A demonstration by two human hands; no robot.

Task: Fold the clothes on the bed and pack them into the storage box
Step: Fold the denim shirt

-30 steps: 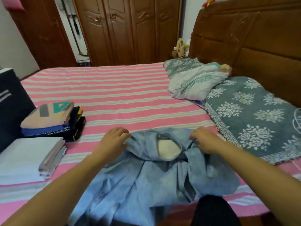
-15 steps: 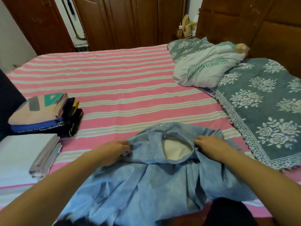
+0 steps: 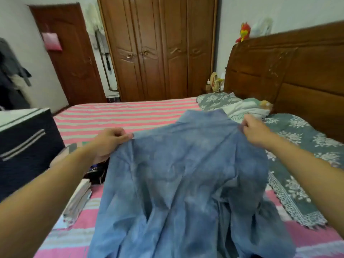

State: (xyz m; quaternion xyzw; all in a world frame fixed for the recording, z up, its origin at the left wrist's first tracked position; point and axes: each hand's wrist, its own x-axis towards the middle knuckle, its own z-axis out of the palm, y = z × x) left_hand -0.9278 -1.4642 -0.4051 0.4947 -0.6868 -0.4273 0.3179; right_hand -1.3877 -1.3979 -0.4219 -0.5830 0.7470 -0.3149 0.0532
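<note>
A light blue denim shirt (image 3: 186, 174) hangs lifted above the pink striped bed (image 3: 119, 116), its back toward me and its lower part draped down to the mattress. My left hand (image 3: 108, 142) pinches its left shoulder. My right hand (image 3: 256, 131) pinches the right shoulder near the collar. The dark storage box (image 3: 24, 146) with two pale stripes stands on the bed at the left. Folded clothes (image 3: 80, 198) lie stacked between the box and the shirt, partly hidden by my left arm.
A grey floral blanket (image 3: 301, 164) covers the bed's right side, with a crumpled white cover (image 3: 243, 108) near the wooden headboard (image 3: 290, 77). A brown wardrobe (image 3: 158, 49) and a door (image 3: 68, 53) stand beyond the bed.
Both hands have raised the shirt off the bed by its shoulders, so it now hangs spread between them. The view has tilted upward toward the wardrobe.
</note>
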